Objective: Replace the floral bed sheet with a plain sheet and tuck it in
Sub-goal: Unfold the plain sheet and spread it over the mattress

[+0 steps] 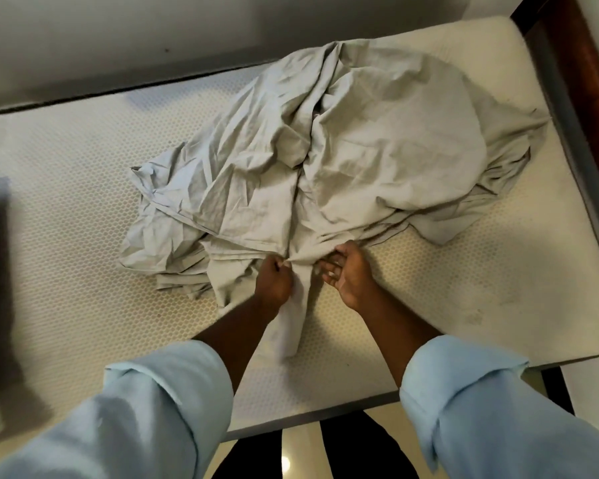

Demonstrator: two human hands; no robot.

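Nearest, two rolled pale-blue sleeves (pixel 135 409) are seen reaching over the near edge of a bare, honeycomb-textured mattress (pixel 66 160). Just beyond them the left hand (pixel 274 280) is closed into a fist, with a gathered fold of the plain sheet (pixel 360 150) pinched at its top; a narrow tail of cloth (pixel 293 326) is left trailing from that fist toward the near edge. Just to its right, the right hand (pixel 348 276) is held palm partly up, its fingers (pixel 329 271) half curled and its thumb laid against the same bunched fold; whether cloth is actually pinched there cannot be told. Farther on, the sheet is heaped in a crumpled mound in the middle of the mattress, spread toward the right and far side, with a hemmed edge shown at its left. No floral sheet is seen. The fabric is judged light, thin and limp, not slippery, so it can be expected to sag, drag and twist rather than hold a shape. A hem or corner is probably best found and taken with the hands well apart, so that the mound can be shaken open instead of pulled from its bunched middle. At the far right a dark wooden bed frame (pixel 588 63) is bordered by the mattress, and a pale wall (pixel 118 39) is met along the far side.
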